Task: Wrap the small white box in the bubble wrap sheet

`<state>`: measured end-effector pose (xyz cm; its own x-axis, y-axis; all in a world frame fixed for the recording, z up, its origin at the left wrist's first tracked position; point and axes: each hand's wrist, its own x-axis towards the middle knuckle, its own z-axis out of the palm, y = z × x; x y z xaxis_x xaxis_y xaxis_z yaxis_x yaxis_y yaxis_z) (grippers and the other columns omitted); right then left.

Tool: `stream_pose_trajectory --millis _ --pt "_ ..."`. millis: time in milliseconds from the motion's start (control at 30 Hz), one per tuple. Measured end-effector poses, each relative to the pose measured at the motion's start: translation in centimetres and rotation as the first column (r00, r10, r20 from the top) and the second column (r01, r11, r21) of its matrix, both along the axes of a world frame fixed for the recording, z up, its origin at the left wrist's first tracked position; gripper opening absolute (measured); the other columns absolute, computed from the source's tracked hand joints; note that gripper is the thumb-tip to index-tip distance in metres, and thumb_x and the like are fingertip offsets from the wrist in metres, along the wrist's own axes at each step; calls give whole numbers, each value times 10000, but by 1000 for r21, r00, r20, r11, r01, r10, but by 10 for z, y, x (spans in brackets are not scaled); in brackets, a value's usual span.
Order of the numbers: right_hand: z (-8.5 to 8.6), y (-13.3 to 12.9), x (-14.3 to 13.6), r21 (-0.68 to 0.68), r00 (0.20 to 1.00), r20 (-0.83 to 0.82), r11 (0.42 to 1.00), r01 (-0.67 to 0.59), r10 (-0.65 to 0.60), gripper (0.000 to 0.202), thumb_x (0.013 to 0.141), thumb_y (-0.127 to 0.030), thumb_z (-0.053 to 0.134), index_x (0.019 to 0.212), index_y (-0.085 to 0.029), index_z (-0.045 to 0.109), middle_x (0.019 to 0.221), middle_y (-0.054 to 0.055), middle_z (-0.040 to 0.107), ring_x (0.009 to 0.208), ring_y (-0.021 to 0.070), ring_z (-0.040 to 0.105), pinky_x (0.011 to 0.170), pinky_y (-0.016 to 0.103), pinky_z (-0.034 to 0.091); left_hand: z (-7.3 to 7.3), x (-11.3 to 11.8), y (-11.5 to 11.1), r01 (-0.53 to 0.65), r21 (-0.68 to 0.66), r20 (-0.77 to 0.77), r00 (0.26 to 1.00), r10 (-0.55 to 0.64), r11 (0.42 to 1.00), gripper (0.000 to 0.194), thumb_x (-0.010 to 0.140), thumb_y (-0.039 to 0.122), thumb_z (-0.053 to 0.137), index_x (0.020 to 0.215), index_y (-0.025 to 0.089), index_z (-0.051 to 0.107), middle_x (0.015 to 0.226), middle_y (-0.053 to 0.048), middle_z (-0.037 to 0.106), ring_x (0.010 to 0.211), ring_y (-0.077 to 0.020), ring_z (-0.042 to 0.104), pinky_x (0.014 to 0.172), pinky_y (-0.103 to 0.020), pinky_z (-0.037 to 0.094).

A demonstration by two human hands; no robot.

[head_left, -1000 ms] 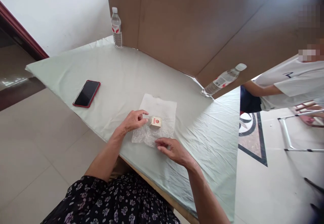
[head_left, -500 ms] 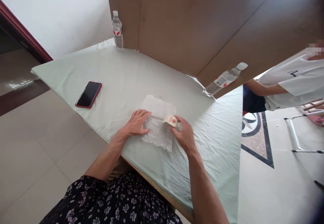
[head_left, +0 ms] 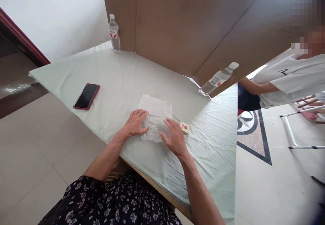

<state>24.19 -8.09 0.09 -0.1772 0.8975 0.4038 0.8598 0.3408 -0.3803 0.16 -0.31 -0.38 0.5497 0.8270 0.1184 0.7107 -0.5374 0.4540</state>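
Observation:
A sheet of bubble wrap lies flat on the pale green tablecloth. My left hand rests on its left edge, fingers apart and holding nothing. On its right edge is my right hand, also open, with thumb and fingers spread. Just beyond the right hand's knuckles, a small cream box with a red mark sits on the cloth, partly hidden by that hand.
A phone in a red case lies at the left. One bottle stands upright and another bottle appears slanted, both against a tall cardboard panel. At the right, a person in a white shirt is behind the panel.
My right hand has let go of the small cream box, which now sits right of the bubble wrap. That hand has moved left onto the sheet's edge.

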Motion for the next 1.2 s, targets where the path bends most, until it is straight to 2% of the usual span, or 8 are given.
stream_pose_trajectory --millis 133,267,367,533,667,867,1067,1200 --pt "-23 13 -7 -176 996 78 984 -21 35 618 894 -486 596 1400 -138 531 1447 195 559 1342 337 517 1077 526 438 6 -1 -3 -16 -8 -54 998 15 1000 739 795 416 668 1448 164 431 1489 -151 500 1430 -320 395 1192 -469 290" --pt "-33 13 -1 -167 993 106 985 -30 48 641 914 -521 553 1425 -136 509 1498 186 514 1388 339 469 1101 528 404 17 9 -12 -31 18 -113 993 33 999 679 887 428 582 1469 123 409 1530 -178 460 1484 -321 331 1206 -470 265" --pt "-33 12 0 -175 991 120 984 -40 62 670 914 -539 544 1442 -131 489 1509 187 501 1402 339 453 1111 521 392 18 15 -16 53 19 -166 985 -49 998 695 918 464 543 1500 125 373 1571 -176 415 1512 -313 291 1224 -469 229" --pt "-33 11 4 -205 991 128 979 1 26 779 869 -593 582 1475 -124 442 1520 196 483 1412 353 438 1124 534 377 4 -19 -15 62 -36 -227 972 -68 997 883 858 648 558 1541 142 321 1628 -166 321 1537 -325 234 1250 -505 150" --pt "-35 11 8 -209 991 129 978 0 27 820 851 -631 589 1475 -121 438 1523 201 475 1409 360 436 1122 531 377 9 -43 -17 16 -90 -241 970 -38 996 932 814 680 609 1536 154 345 1624 -163 330 1534 -344 238 1246 -561 144" --pt "-41 10 10 -160 992 122 987 -8 27 838 859 -655 559 1511 -154 397 1517 191 481 1407 363 429 1120 544 369 23 1 -14 20 -4 -172 985 -20 1000 590 983 492 437 1481 176 436 1623 -137 344 1542 -286 236 1249 -524 178" --pt "-44 9 19 -74 993 20 990 118 -116 786 913 -667 457 1500 -148 398 1443 210 545 1356 367 480 1084 576 387 12 9 8 72 -91 -246 965 -92 993 798 895 553 576 1534 130 354 1639 -162 296 1544 -322 215 1258 -526 146" --pt "-37 11 6 -2 995 0 995 95 -95 645 959 -596 433 1447 -176 470 1472 179 534 1392 326 458 1104 524 374 7 10 7 61 -34 -203 977 -66 998 813 891 615 552 1540 170 351 1639 -163 295 1543 -325 218 1251 -550 144"
